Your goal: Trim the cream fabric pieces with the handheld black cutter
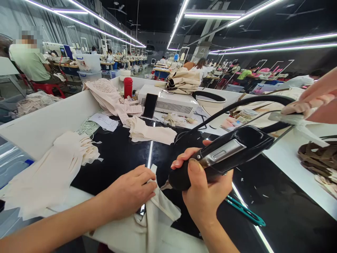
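Observation:
My left hand [137, 184] is closed on a cream fabric strip [165, 202] near the table's front edge. The strip hangs down over the edge, and other cream cloth lies beneath it. My right hand [205, 189] grips a black corded hand tool [223, 151] with a metal plate on its side. The tool is held tilted above the black tabletop [123, 154], its rounded end pointing down left near the strip. Just right of my right wrist lies a teal slotted tool [247, 211], partly hidden by the hand.
Another person's hand [310, 102] at the upper right is near the cord. Stacked cream fabric pieces [152, 130] and a phone [150, 105] lie ahead. A cloth pile [50, 172] sits left, brown straps [318, 154] right. A red bottle [128, 87] stands behind.

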Motion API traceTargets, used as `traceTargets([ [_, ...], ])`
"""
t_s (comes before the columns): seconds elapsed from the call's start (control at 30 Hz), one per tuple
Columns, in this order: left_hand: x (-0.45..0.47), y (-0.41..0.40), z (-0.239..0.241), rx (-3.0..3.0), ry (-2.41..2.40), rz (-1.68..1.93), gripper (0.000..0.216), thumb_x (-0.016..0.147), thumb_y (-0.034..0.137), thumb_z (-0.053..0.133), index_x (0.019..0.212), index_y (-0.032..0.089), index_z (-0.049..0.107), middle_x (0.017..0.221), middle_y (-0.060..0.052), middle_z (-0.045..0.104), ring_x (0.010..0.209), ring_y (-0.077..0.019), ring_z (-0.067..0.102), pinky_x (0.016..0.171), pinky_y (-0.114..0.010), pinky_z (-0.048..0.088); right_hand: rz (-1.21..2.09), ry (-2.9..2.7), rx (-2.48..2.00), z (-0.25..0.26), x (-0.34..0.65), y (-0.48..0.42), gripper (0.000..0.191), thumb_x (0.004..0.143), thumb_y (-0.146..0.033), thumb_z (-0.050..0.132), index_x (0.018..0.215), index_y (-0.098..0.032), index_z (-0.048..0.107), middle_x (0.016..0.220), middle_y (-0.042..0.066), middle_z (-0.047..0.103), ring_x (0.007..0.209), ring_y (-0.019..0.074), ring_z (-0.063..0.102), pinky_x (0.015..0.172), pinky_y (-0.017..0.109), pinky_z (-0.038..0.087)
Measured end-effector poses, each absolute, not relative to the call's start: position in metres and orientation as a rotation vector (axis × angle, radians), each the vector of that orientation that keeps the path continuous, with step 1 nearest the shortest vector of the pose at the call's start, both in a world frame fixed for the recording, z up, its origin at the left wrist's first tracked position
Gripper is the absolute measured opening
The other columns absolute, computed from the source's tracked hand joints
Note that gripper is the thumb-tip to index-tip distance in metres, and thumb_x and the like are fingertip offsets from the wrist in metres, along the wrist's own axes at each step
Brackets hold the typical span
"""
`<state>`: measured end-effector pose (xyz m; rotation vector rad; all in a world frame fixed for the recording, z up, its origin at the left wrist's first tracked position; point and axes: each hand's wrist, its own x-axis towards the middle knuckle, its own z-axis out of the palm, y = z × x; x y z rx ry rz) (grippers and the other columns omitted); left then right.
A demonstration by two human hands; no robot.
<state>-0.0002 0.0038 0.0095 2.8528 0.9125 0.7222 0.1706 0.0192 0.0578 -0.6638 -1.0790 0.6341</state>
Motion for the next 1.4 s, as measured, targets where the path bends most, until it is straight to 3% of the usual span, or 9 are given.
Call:
traceTargets([
  [0.07,-0.002,0.017,0.012,2.844,0.815,0.730,0.020,0.106,0.015,0.044,0.108,0.014,0.063,0.116,-0.011,0.065,0.114,-0.0228,0.062,0.109,-0.040,0.052,0.636,-1.079,-0.657,0.058,0.170,0.019,0.037,0.085,-0.031,0.080,0.116,-0.027,0.061,0.079,-0.005,0.068,0.058,0.0124,0.062,0.056,0.029,0.057],
  [0.23,-0.005,0.034,0.012,2.779,0.732,0.592,0.024,0.103,0.009,0.046,0.119,0.013,0.063,0.118,-0.011,0.067,0.111,-0.0222,0.065,0.098,-0.034,0.057,0.633,-1.074,-0.666,0.058,0.170,0.019,0.037,0.085,-0.033,0.081,0.116,-0.028,0.061,0.078,-0.005,0.068,0.056,0.0128,0.062,0.055,0.030,0.057],
  [0.43,-0.015,0.036,0.011,2.734,0.711,0.571,0.025,0.106,0.015,0.044,0.118,0.015,0.066,0.118,-0.011,0.067,0.108,-0.0207,0.066,0.095,-0.030,0.056,0.618,-1.087,-0.683,0.057,0.170,0.019,0.038,0.085,-0.035,0.080,0.116,-0.027,0.060,0.078,-0.005,0.068,0.056,0.0131,0.062,0.056,0.031,0.057],
  [0.6,-0.022,0.034,0.010,2.777,0.681,0.577,0.027,0.109,0.022,0.043,0.121,0.017,0.067,0.122,-0.010,0.068,0.107,-0.0209,0.067,0.092,-0.029,0.057,0.613,-1.090,-0.684,0.057,0.171,0.018,0.037,0.085,-0.034,0.080,0.115,-0.027,0.060,0.079,-0.005,0.067,0.056,0.0131,0.061,0.056,0.032,0.057],
  [0.83,-0.026,0.032,0.006,2.858,0.687,0.551,0.023,0.108,0.025,0.048,0.123,0.021,0.066,0.126,-0.009,0.067,0.111,-0.0212,0.067,0.102,-0.033,0.054,0.614,-1.082,-0.675,0.058,0.171,0.019,0.040,0.084,-0.030,0.080,0.117,-0.027,0.058,0.077,-0.005,0.068,0.056,0.0141,0.063,0.056,0.032,0.057],
  [1.4,-0.023,0.031,0.001,2.902,0.716,0.590,0.019,0.106,0.025,0.055,0.121,0.024,0.066,0.124,-0.006,0.067,0.104,-0.0186,0.068,0.100,-0.030,0.053,0.626,-1.037,-0.717,0.060,0.164,0.029,0.041,0.081,-0.035,0.084,0.113,-0.025,0.060,0.075,-0.006,0.067,0.056,0.0136,0.062,0.055,0.031,0.057],
])
